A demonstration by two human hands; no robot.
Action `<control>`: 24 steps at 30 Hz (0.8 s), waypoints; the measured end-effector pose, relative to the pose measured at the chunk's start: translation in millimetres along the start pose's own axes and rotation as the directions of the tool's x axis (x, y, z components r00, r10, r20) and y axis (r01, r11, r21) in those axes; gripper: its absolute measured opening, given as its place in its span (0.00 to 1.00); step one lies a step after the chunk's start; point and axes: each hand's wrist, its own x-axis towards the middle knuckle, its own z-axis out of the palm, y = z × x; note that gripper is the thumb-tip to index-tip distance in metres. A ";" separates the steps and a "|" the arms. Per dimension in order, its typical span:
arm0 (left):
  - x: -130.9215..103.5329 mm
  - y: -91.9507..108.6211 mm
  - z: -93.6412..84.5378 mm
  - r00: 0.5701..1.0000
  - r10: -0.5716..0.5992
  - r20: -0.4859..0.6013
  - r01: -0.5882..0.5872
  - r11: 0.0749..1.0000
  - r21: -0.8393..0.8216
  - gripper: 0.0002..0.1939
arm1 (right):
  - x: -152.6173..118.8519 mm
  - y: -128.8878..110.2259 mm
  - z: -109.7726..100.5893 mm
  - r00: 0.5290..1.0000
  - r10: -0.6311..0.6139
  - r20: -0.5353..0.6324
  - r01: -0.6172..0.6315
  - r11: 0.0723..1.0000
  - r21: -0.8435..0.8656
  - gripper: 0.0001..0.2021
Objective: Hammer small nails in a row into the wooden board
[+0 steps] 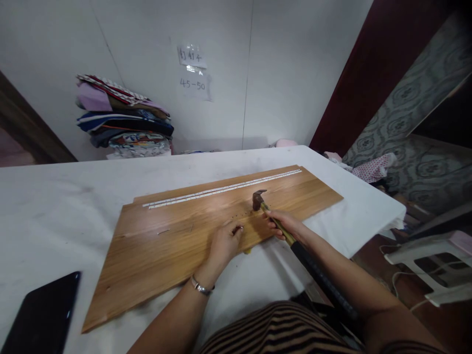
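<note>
A wide wood-grain board point(158, 260) lies at a slant on the white-covered table. My right hand point(282, 224) is wrapped round the handle of a claw hammer point(257, 200), whose head is low over the board. To its left, my left hand point(224, 241) rests on the board near its front edge. The thumb and forefinger are pinched; whatever is between them is too small to make out. A short row of small dark nails or holes point(241, 215) runs just beyond those fingertips. Farther left lies a loose thin nail point(164, 231).
Two white measuring strips point(221, 189) run along the board's far side. A black phone or tablet point(42, 314) lies at the table's left front. Folded cloth point(125, 118) is stacked against the wall. A white plastic stool point(431, 265) stands at the right.
</note>
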 end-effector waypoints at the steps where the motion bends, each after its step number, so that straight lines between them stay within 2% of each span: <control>1: -0.4 1.3 -0.8 1.000 -0.002 0.006 0.002 1.000 0.019 0.07 | -0.3 -0.4 0.0 1.000 -0.002 0.003 0.002 1.000 0.000 0.08; 10: -2.1 10.7 -5.8 1.000 -0.016 0.027 0.012 0.991 0.132 0.08 | -0.1 -2.5 2.0 1.000 0.002 0.005 -0.002 1.000 -0.022 0.09; 17: -1.9 13.1 -6.1 0.998 -0.044 0.051 0.037 0.990 0.137 0.08 | -3.5 -7.1 -3.3 0.999 -0.027 0.018 0.027 1.000 0.006 0.09; 20: -1.9 12.2 -5.7 0.998 -0.045 0.053 0.037 0.991 0.127 0.08 | -4.3 -8.8 -7.3 0.999 -0.044 -0.016 0.045 0.999 0.011 0.08; 24: -1.7 13.2 -6.5 0.997 -0.050 0.054 0.043 0.992 0.122 0.08 | -1.7 -5.3 -11.8 0.999 0.003 -0.042 -0.003 1.000 0.002 0.08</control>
